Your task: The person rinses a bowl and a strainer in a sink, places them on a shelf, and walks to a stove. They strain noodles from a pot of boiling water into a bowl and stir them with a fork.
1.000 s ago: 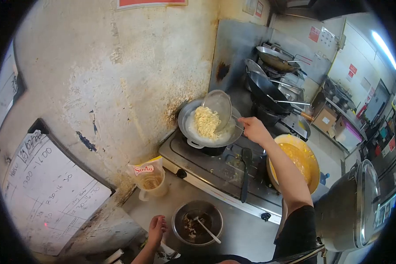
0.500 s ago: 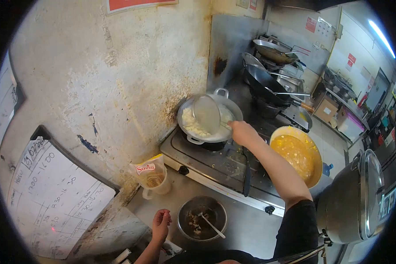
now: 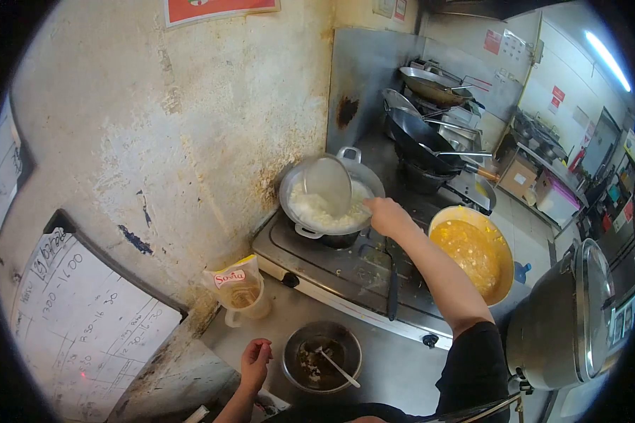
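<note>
- Head view: a two-handled pot [image 3: 365, 180] sits on the stove [image 3: 296, 258], with pale noodles [image 3: 305, 211] in its cloudy liquid.
- Risks, as a judgement: a hard push or sudden tilt of the mesh strainer [image 3: 328, 185] over the pot could slop liquid across its near rim; catching that rim could shift the pot. Right of the pot, a pan of orange-yellow food [image 3: 506, 271] lies close beside the right forearm — a careless swing back could knock it.
- The right hand [image 3: 388, 213], at the pot's right edge, is closed around the strainer's handle; the mesh leans over the pot's middle, leftward of that hand. Blur hides whether it touches the noodles.
- The left hand [image 3: 256, 358], well in front of the pot, is loosely half-open — apparently empty — just beside a metal bowl [image 3: 346, 337].
</note>
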`<control>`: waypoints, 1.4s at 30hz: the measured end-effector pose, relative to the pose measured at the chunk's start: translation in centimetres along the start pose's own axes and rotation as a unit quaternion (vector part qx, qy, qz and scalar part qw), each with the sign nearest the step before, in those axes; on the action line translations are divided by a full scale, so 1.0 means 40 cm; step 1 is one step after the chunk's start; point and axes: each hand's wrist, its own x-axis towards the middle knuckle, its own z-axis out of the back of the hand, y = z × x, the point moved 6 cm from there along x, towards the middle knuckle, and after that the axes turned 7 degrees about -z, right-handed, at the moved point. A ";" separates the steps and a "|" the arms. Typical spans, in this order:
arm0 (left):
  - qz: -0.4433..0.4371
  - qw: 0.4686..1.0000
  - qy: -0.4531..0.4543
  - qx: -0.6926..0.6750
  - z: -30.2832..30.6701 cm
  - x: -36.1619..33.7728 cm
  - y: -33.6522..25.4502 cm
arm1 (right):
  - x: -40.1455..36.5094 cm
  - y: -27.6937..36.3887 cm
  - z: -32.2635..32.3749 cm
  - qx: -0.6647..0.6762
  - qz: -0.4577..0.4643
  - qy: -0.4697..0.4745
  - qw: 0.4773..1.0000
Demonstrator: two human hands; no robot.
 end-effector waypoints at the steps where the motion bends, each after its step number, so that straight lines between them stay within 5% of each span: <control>1: 0.003 1.000 0.004 -0.006 0.000 0.004 0.000 | 0.008 -0.016 -0.005 0.000 -0.001 -0.001 1.000; 7: -0.008 1.000 -0.015 -0.002 0.060 -0.001 0.032 | -0.008 -0.039 0.156 -0.004 -0.013 -0.082 0.996; 12: 0.013 1.000 -0.028 -0.003 0.082 -0.012 0.061 | 0.027 -0.135 0.094 -0.056 -0.067 -0.091 0.992; 17: 0.013 1.000 -0.022 -0.005 0.049 -0.010 0.050 | 0.027 -0.115 -0.078 0.117 -0.039 0.058 0.991; 19: 0.020 1.000 -0.015 0.011 0.041 -0.009 0.045 | 0.018 -0.104 -0.111 0.437 -0.171 0.159 0.869; 26: 0.005 0.999 -0.033 0.007 0.085 -0.015 0.035 | 0.000 -0.078 -0.018 0.437 -0.155 0.100 0.880; 33: 0.023 0.999 -0.026 0.005 0.069 -0.019 0.034 | 0.040 -0.085 0.052 0.265 -0.088 -0.013 0.960; 35: 0.023 0.999 -0.028 0.000 0.068 -0.017 0.036 | 0.042 -0.040 0.095 0.090 0.069 -0.164 0.980; 42: 0.005 1.000 -0.029 -0.005 0.090 -0.019 0.049 | 0.034 0.021 0.164 -0.024 -0.030 -0.073 0.997</control>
